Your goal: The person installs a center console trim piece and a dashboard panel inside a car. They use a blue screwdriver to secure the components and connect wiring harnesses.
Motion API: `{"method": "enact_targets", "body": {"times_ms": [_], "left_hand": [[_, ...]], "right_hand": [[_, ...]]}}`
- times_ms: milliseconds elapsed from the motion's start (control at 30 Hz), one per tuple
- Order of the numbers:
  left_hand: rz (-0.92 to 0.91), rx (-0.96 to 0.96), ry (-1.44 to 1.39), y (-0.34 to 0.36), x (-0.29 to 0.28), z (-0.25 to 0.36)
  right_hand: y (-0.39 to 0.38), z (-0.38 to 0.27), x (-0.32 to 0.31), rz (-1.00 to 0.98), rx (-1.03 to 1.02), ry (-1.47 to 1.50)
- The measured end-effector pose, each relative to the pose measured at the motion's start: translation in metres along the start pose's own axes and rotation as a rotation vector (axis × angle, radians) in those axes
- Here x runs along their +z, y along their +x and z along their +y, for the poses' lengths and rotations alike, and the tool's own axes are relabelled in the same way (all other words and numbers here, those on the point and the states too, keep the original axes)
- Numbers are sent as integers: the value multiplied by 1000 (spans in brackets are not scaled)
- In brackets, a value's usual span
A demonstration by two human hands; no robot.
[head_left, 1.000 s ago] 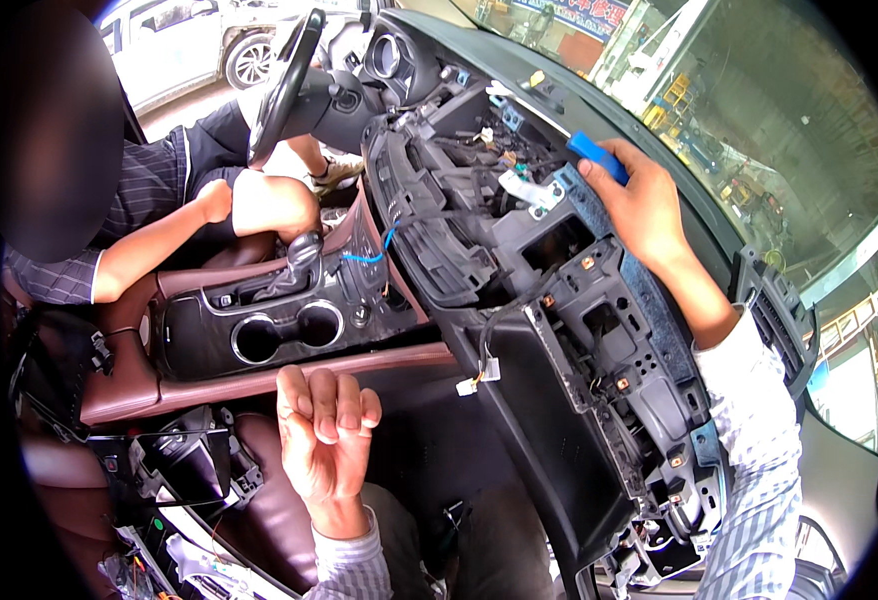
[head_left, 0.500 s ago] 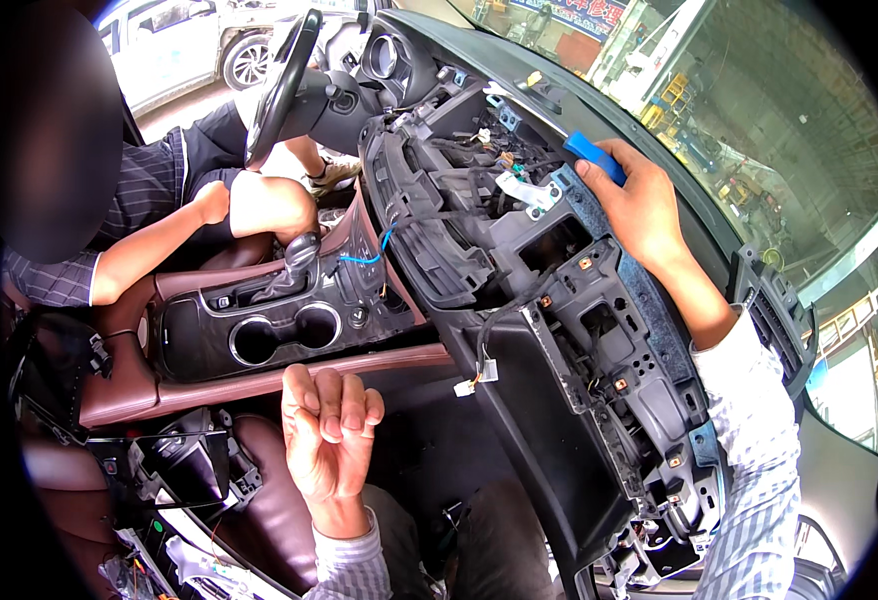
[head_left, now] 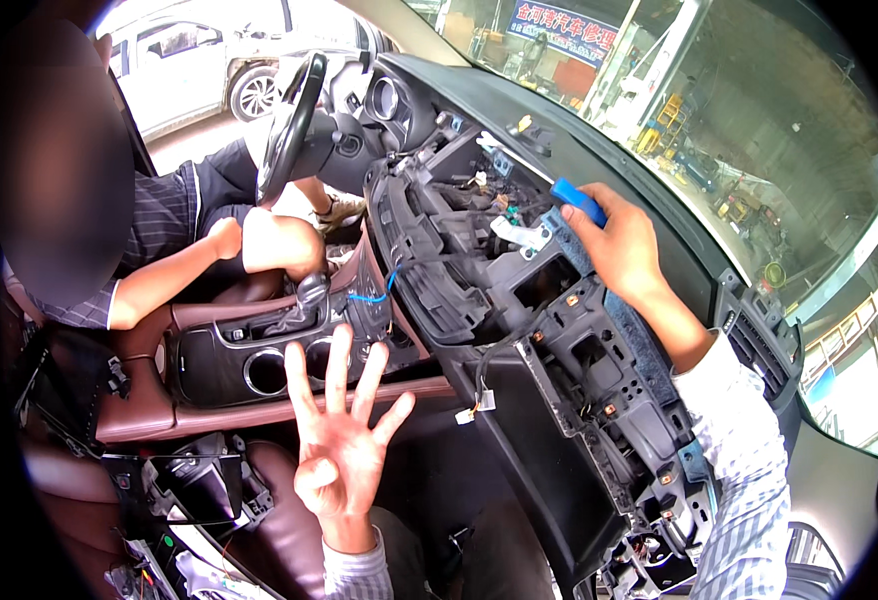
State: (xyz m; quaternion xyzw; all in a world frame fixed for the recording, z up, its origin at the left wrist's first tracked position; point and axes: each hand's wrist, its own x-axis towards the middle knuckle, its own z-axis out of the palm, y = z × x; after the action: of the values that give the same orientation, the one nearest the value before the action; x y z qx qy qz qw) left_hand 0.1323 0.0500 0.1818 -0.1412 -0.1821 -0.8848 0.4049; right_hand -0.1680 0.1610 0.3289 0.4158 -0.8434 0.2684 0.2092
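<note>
Right hand [head_left: 617,240] grips a blue tool [head_left: 577,201] at the top of the stripped dash [head_left: 559,400], near the windshield. Tool's long axis runs up-left to down-right, free end pointing up-left. Left hand [head_left: 339,450] holds nothing, palm up over the brown console [head_left: 209,415]. Car interior, workshop outside, another person in the driver seat. Versus earlier: left fingers were curled, now spread wide; right hand unchanged.

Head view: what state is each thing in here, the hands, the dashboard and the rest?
left hand: empty, fingers spread, palm up to the camera
right hand: gripping a blue tool
blue tool: held at the dashboard's top
dashboard: stripped, panels off, frame bare
white connector: dangling loose on its wire
cup holders: empty
</note>
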Motion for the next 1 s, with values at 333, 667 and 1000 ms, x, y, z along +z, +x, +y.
{"method": "enact_targets", "body": {"times_ms": [333,667,1000], "left_hand": [[49,23,6,0,-3,-2],[29,20,-1,0,-2,-2],[56,72,94,1,-7,-4]], "right_hand": [[-1,-5,-3,-34,54,0],[0,-3,-3,-8,15,-27],[2,4,3,18,-18,-14]]}}
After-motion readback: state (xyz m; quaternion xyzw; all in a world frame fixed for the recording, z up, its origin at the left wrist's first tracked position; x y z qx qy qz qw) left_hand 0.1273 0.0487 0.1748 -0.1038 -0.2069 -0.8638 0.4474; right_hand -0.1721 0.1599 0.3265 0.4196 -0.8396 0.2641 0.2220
